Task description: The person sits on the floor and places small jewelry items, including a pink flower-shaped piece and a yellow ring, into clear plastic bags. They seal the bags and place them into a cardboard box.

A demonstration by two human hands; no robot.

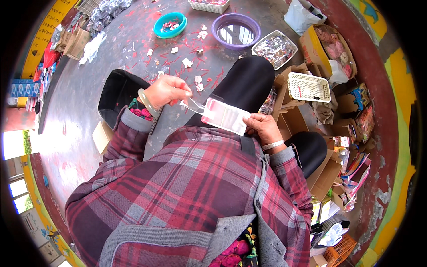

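Over my lap, my right hand (pixel 265 129) grips the right end of a flat rectangular packet (pixel 225 116), whitish and see-through with a pink left end. The thumb lies on top of the packet. At its other end, my left hand (pixel 168 92) is closed in a pinch on a thin clear plastic strip (pixel 194 106). That strip runs from the fingertips to the packet's pink end; whether it is joined to the packet I cannot tell. A small white bit shows at the strip's left tip.
On the floor ahead stand a teal bowl (pixel 171 25), a purple basin (pixel 235 31) and a white basket of wrapped items (pixel 275 50). Red and white scraps lie about. A cream basket (pixel 308 86) and cardboard boxes (pixel 322 175) crowd my right. A black bin (pixel 116 94) is left.
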